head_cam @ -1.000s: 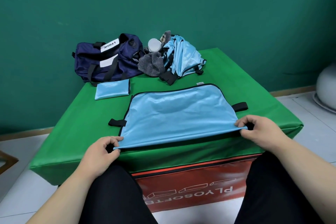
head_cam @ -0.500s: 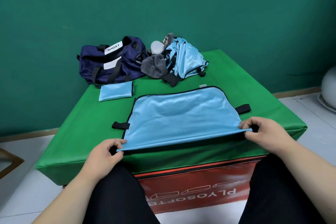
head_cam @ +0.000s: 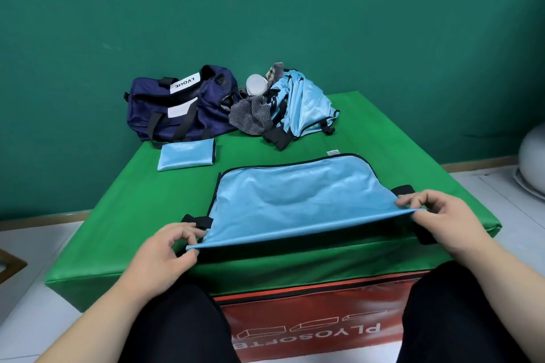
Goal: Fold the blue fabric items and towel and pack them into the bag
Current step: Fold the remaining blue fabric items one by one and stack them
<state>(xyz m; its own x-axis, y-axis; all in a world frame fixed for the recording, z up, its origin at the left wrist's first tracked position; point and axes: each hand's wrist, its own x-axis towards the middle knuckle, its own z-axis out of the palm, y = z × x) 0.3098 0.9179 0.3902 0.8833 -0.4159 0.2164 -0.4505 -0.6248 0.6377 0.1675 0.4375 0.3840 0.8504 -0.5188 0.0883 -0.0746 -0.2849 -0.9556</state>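
A light blue fabric item (head_cam: pixel 298 200) with black trim and black side straps lies spread on the green mat (head_cam: pixel 141 215). My left hand (head_cam: pixel 165 253) pinches its near left corner and my right hand (head_cam: pixel 442 218) pinches its near right corner, both lifting the near edge slightly off the mat. A small folded blue item (head_cam: pixel 185 154) lies at the back left. The navy duffel bag (head_cam: pixel 177 106) stands open against the wall. Beside it sits a heap of crumpled blue fabric (head_cam: pixel 303 109) and a grey striped towel (head_cam: pixel 250 119).
A white round container (head_cam: pixel 256 84) rests among the heap by the bag. The green mat tops a red box (head_cam: pixel 309 327) between my knees. A grey rounded object (head_cam: pixel 530 159) stands on the floor at the right. The green wall runs close behind the mat.
Both hands have raised the near edge of the blue fabric a little and drawn it taut; the view has shifted slightly. Everything at the back stays put.
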